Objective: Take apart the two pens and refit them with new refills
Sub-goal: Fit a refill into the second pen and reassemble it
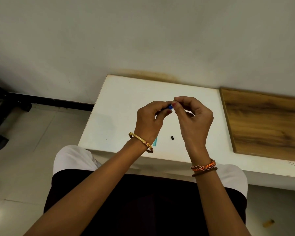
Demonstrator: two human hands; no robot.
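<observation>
Both my hands meet above the white table (123, 103). My left hand (149, 120) grips a pen, of which only a short blue end (170, 106) shows between the fingertips; the rest is hidden in the fist. My right hand (192, 116) pinches that blue end with thumb and forefinger. On the table below the hands lies a small black pen part (172, 138). A teal strip, perhaps the other pen or a refill (155, 141), pokes out from behind my left wrist.
A wooden board (266, 121) lies on the table's right side. The wall runs along the table's far edge. To the left is tiled floor (24, 167) with a dark chair base (0, 116). My lap is at the table's near edge.
</observation>
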